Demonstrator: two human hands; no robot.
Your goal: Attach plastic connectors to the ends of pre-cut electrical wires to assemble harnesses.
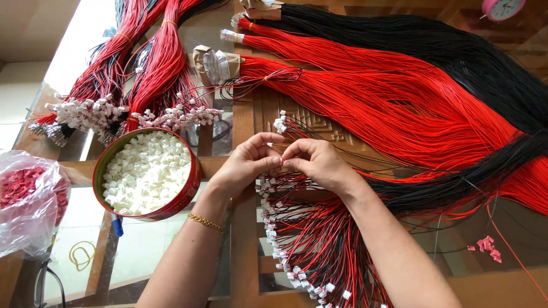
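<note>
Red-black wire leads [319,251], white connectors, fanned beneath both hands' fingers [274,162]

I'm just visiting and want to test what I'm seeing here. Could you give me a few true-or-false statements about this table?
1. The round red tin holds white plastic connectors. True.
2. The left hand and right hand are far apart. False: their fingertips meet over the wires.
3. A gold bracelet is on the left wrist. True.
4. The loose wire bundles are blue and green. False: red and black.
5. A pink clock sits top right. True.
</note>
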